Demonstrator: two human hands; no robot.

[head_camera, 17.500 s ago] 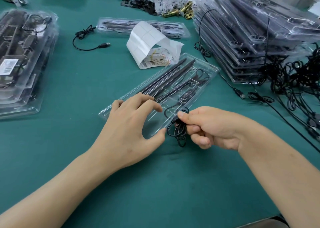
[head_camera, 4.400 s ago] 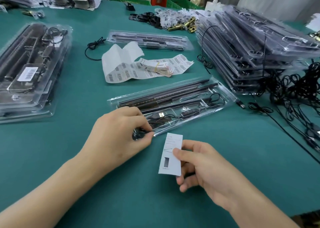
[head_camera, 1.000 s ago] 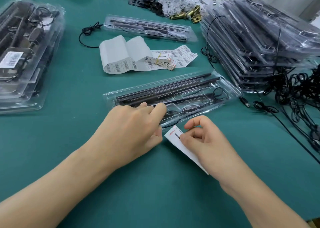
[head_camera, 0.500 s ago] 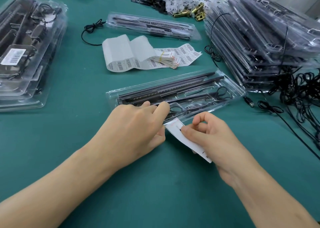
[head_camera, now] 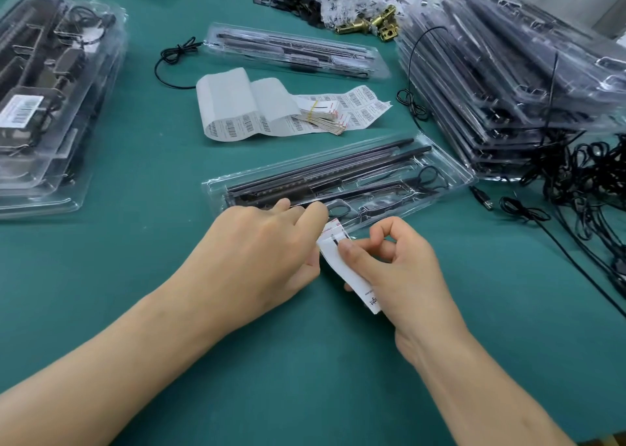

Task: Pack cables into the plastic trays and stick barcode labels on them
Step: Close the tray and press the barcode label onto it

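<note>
- Fingers (head_camera: 352, 254) of the right hand (head_camera: 403, 276) pinched a white slip (head_camera: 330, 244), with the thumb on top and the forefinger curled above it.
- The left hand (head_camera: 264, 252) lay palm down, its fingers nearly straight and resting on the near edge of the tray (head_camera: 454, 166). They clasped nothing that could be seen.
- The slip sat tilted between the two hands. Its top end touched the tray's near edge just beside the left forefinger, and its lower end was hidden under the right palm.
- The tray lay slantwise on the green table (head_camera: 135, 310), holding long black rods (head_camera: 321, 171) along its far side and a coiled cable (head_camera: 430, 178) at its right end.
- Beyond it lay a curled label sheet (head_camera: 237, 107) printed with barcodes, and past that another filled tray (head_camera: 294, 51) with a loose cable (head_camera: 176, 56) at its left end.
- A tall stack (head_camera: 508, 73) of trays stood at the right, with a tangle of cables (head_camera: 592, 174) in front of it.
- A lower stack (head_camera: 67, 90) at the left bore a barcode label (head_camera: 20, 110) on top.
</note>
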